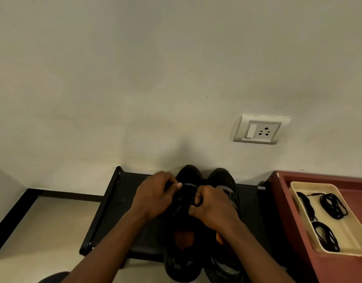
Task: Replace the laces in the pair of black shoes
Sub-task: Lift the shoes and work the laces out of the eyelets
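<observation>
- A black rack stands on the floor against the pale wall. All places below are given from this rack.
- Two black shoes stand side by side on top of the rack, near its middle. Their toes point to the wall and their heels reach over the rack's front edge.
- The left shoe has an orange-red inside, which shows at its opening. The right shoe touches it, or very nearly, on the side toward the rack's right end.
- Both hands are over the lacing part of the left shoe, above the middle of the rack.
- The left hand has its fingers curled and grips the left shoe at the front of the lacing, next to a grey strip. The thumb tip lies on top. I cannot tell if a lace is also between these fingers.
- The right hand has its fingers bent inward and pinches a dark loop of the lace between thumb and fingers.
- Just beside the rack's right end is a red-brown table.
- On this table lies a cream tray with three bundles of black spare laces in it.
- On the wall, above the rack's right end, is a white socket with a switch.
- Left of the rack is light floor, with a black skirting along the wall.
</observation>
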{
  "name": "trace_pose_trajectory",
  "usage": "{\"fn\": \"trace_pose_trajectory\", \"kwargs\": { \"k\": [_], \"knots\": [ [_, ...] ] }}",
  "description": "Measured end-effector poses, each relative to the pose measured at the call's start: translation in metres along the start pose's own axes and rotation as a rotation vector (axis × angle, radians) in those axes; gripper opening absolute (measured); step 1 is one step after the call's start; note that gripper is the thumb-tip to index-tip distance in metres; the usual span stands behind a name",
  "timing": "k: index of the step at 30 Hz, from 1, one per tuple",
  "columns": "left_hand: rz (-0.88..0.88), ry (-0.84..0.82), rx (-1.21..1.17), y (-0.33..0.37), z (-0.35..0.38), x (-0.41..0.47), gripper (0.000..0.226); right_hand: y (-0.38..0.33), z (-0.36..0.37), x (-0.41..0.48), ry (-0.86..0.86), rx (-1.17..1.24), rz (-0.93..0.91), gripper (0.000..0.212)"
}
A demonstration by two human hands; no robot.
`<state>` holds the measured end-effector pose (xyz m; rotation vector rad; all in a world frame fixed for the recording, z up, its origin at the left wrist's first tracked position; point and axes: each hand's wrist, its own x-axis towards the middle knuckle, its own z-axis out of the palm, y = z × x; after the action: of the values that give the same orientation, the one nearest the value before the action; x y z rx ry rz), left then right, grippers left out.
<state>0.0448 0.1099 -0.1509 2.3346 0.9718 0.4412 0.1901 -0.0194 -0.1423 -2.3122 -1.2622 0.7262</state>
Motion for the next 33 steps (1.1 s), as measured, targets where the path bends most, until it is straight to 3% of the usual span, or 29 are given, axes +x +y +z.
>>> {"fn": "trace_pose_trajectory", "kwargs": {
  "k": [4, 9, 11, 14, 18, 21, 25, 29, 33],
  "knots": [
    [-0.069, 0.17, -0.105, -0.006, -0.011, 0.0, 0.021, 0.0, 0.002, -0.005, 0.04, 0.025, 0.003, 0.02],
    [-0.311, 0.395, -0.447, -0.016, -0.026, -0.003, 0.03, 0.002, 0.005, -0.01, 0.09, 0.048, 0.003, 0.02],
    [-0.351, 0.431, -0.44, -0.02, -0.028, -0.004, 0.028, 0.002, 0.006, -0.011, 0.112, 0.059, 0.01, 0.02],
    [-0.237, 0.334, -0.144, -0.019, -0.027, -0.01, 0.011, 0.002, 0.006, -0.012, 0.125, 0.059, 0.023, 0.022],
    [0.07, 0.046, 0.119, -0.003, -0.015, -0.018, 0.042, 0.003, 0.005, -0.01, 0.09, 0.043, 0.028, 0.022],
    [0.165, -0.12, 0.234, 0.008, 0.002, -0.021, 0.035, 0.006, 0.004, -0.007, 0.077, 0.043, 0.035, 0.021],
    [0.172, -0.09, 0.258, 0.007, 0.017, -0.017, 0.014, 0.011, 0.002, -0.003, 0.046, 0.057, 0.042, 0.022],
    [0.178, -0.111, 0.223, 0.005, 0.021, -0.014, 0.004, 0.013, 0.002, -0.001, 0.054, 0.115, 0.067, 0.031],
    [0.195, -0.14, 0.223, 0.002, 0.02, -0.012, 0.003, 0.013, 0.006, -0.001, 0.085, 0.082, 0.071, 0.026]
  ]
}}
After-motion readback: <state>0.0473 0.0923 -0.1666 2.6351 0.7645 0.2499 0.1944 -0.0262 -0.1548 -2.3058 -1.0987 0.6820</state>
